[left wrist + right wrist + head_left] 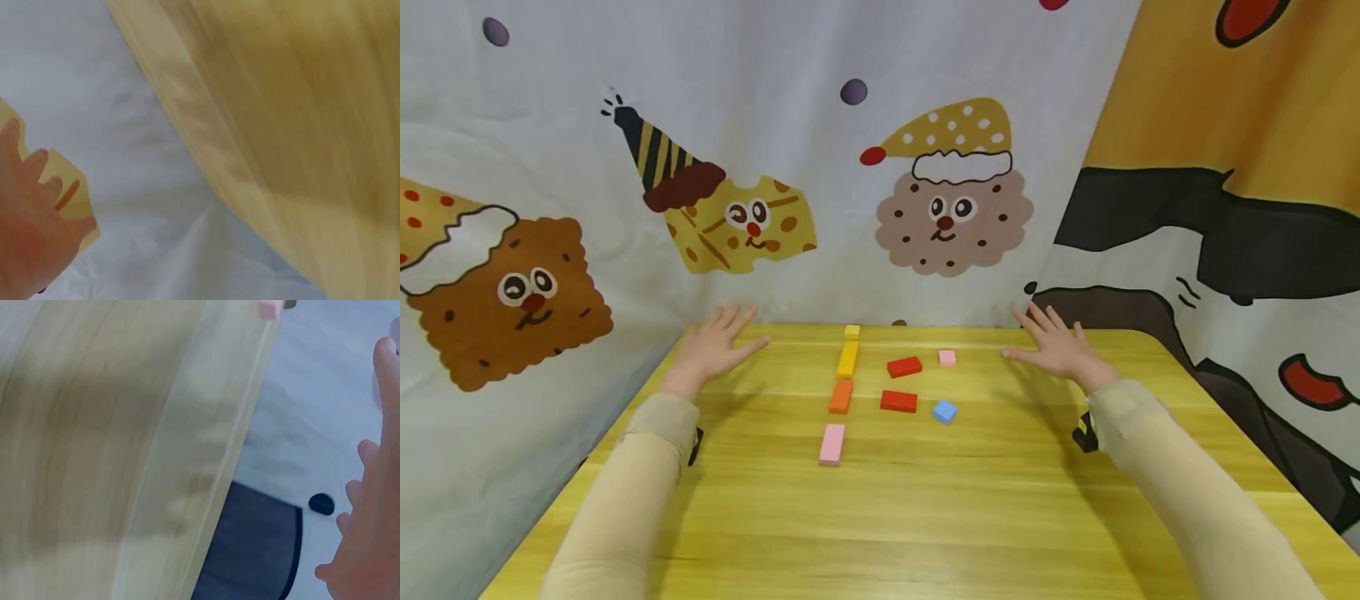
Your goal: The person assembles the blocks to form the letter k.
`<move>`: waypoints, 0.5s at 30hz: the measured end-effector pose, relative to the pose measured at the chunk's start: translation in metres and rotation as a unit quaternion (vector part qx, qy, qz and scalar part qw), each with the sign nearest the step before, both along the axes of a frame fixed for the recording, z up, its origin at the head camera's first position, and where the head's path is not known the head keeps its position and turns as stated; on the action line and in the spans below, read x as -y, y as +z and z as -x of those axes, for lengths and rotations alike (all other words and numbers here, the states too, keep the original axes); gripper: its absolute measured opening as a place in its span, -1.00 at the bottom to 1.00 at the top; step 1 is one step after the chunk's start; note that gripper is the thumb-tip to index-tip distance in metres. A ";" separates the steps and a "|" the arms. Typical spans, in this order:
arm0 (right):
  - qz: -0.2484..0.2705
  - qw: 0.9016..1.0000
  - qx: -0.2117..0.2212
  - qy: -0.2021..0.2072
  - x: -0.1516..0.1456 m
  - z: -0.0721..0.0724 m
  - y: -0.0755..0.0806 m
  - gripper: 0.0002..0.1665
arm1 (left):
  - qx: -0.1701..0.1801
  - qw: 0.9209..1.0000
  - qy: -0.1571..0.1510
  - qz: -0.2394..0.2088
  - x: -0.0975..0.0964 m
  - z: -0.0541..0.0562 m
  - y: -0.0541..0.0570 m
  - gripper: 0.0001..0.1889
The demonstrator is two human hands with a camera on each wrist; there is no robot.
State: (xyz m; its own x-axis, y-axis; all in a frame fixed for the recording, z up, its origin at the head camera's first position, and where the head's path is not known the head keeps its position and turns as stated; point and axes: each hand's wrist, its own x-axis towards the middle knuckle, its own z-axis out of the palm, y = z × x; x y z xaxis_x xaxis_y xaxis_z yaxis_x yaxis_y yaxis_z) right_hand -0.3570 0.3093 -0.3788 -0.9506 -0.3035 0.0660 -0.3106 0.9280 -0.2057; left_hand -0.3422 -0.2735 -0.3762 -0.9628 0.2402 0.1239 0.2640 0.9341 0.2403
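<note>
Both hands hover over the far part of the table with fingers spread and nothing held. My left hand [711, 350] is left of the blocks, and my right hand [1056, 346] is to their right. Between them, a small yellow block [852, 332], a longer yellow block [847, 359], an orange block [841, 397] and a pink block [831, 445] form a rough column. Right of it lie two red blocks, one farther back [904, 367] and one nearer [898, 402], a small pink block [947, 357] and a blue block [944, 412].
The wooden table [880, 525] ends at a far edge close to a hanging cloth [820, 50] printed with cartoon snacks. A dark device [1086, 433] sits at the right wrist, and another [696, 447] at the left wrist.
</note>
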 end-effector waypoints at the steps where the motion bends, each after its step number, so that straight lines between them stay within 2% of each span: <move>1: 0.003 1.000 0.001 0.004 0.003 -0.001 0.001 0.12 | 0.007 1.000 -0.010 -0.015 -0.001 0.000 0.000 -0.16; 6: 0.001 1.000 0.006 0.026 0.021 -0.007 0.005 0.10 | 0.032 0.994 -0.063 -0.087 -0.012 -0.003 -0.005 -0.19; 9: -0.007 0.999 0.010 0.049 0.036 -0.014 0.006 0.10 | 0.033 0.990 -0.083 -0.106 -0.018 -0.006 -0.011 -0.19; 15: 0.003 0.996 0.017 0.093 0.068 -0.027 0.009 0.07 | 0.027 0.984 -0.124 -0.124 -0.036 -0.020 -0.010 -0.19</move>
State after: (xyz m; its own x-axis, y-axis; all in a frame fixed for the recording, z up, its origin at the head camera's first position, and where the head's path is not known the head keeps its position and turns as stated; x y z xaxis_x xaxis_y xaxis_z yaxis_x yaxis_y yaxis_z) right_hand -0.3297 0.2414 -0.3696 -0.8795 -0.4744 0.0368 -0.4699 0.8539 -0.2238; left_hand -0.3222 -0.2372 -0.3861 -0.8853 0.4373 0.1579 0.4566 0.7537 0.4728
